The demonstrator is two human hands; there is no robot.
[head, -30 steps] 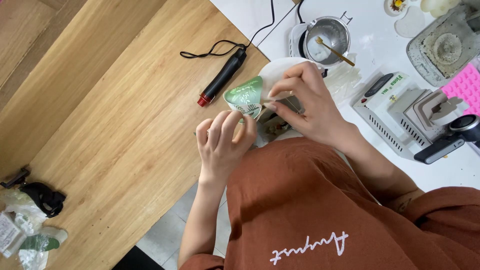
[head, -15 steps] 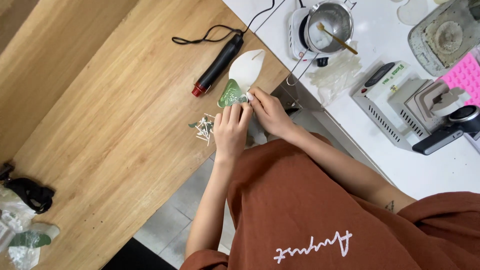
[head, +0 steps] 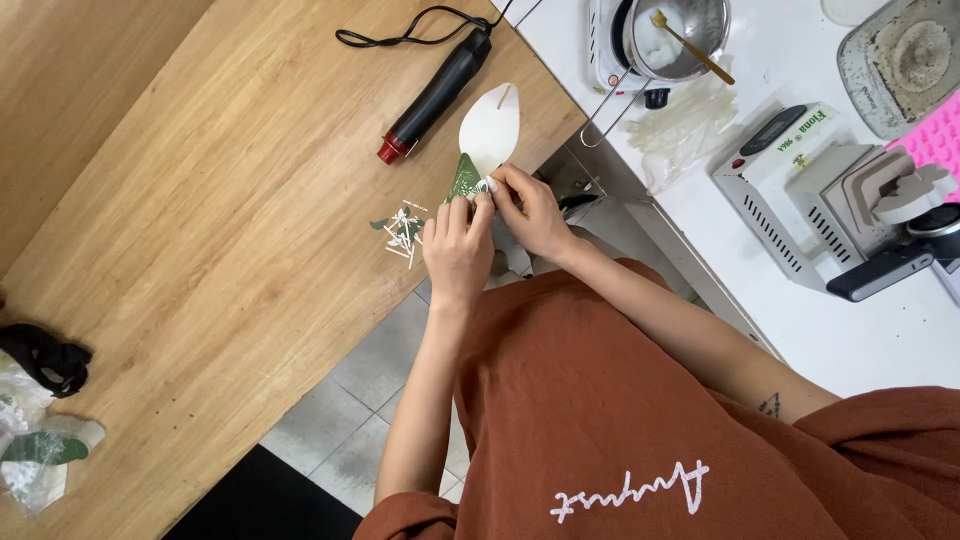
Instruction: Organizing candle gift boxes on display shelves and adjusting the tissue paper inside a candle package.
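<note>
Beside new scraps (head: pixel 402 229), hands (both) still pinch leaf (head: pixel 466 178).

Both hands, left hand (head: pixel 457 248) and right hand (head: pixel 530 212), pinch a small green leaf cutout (head: pixel 465 180) beside a white leaf shape (head: pixel 491 128), heat gun (head: pixel 433 93) nearby on the wooden surface (head: pixel 200 220).

Matt grained wood table (head: pixel 200 230), shiny metal pot (head: pixel 675 30), matt paper leaf (head: pixel 490 125).
</note>
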